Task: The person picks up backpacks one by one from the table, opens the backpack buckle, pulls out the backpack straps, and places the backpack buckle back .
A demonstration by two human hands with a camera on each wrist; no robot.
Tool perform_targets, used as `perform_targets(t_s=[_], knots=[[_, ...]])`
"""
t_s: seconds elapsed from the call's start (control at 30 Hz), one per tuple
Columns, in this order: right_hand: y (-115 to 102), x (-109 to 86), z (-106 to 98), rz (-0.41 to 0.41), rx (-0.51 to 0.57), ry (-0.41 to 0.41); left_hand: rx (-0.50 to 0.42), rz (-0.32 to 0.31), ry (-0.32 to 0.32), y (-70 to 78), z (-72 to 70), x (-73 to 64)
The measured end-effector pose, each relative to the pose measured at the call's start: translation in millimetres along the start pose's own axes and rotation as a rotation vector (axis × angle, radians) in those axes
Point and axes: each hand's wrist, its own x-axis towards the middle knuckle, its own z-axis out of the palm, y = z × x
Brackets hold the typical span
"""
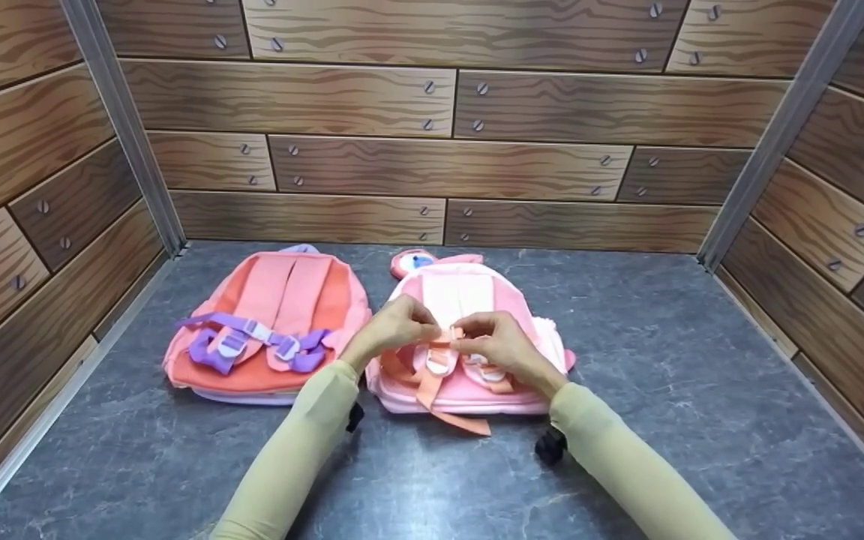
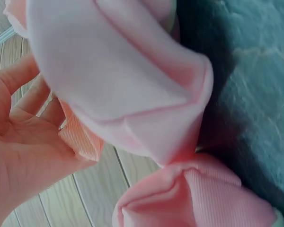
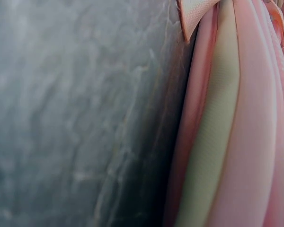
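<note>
A pink backpack point(image 1: 513, 294) lies with its shoulder straps facing up, in the middle of the head view. Thumb and fingertips of my left hand point(image 1: 402, 326) pinch an orange webbing strap point(image 1: 429, 391) near the pack's centre. From the other side, my right hand point(image 1: 505, 346) pinches the same webbing, its fingertips close to the left ones. Just below them is a white buckle point(image 1: 438, 363), and a loose strap end trails past the pack's lower edge. In the left wrist view, orange webbing point(image 2: 81, 137) shows beside the left palm. The right fingers are mostly hidden in the right wrist view.
A coral backpack point(image 1: 282, 281) with purple straps point(image 1: 214, 358) and pale buckles lies to the left. A plush piece with a blue eye point(image 1: 418, 261) sticks out above the pink pack. Wood-patterned walls point(image 1: 432, 161) enclose the dark grey table point(image 1: 664, 360) at the back and sides.
</note>
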Motion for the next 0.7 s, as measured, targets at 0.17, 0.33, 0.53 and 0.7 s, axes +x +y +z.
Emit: perform_targets(t_s=[0.17, 0.33, 0.53, 0.7], knots=[[-9.0, -4.2, -1.3, 0.002, 0.003, -0.017, 0.014, -0.003, 0.001, 0.2, 1.8, 1.7], [-4.5, -1.6, -1.9, -0.025, -0.003, -0.032, 0.009, -0.034, -0.009, 1.8, 4.8, 3.6], [1.1, 0.7, -3.4, -0.002, -0.009, -0.006, 0.008, -0.029, -0.031, 4.5, 7.8, 6.1], [2.1, 0.0, -2.2, 0.005, -0.023, -0.013, 0.022, -0.034, -0.04, 2.6, 5.9, 4.0]])
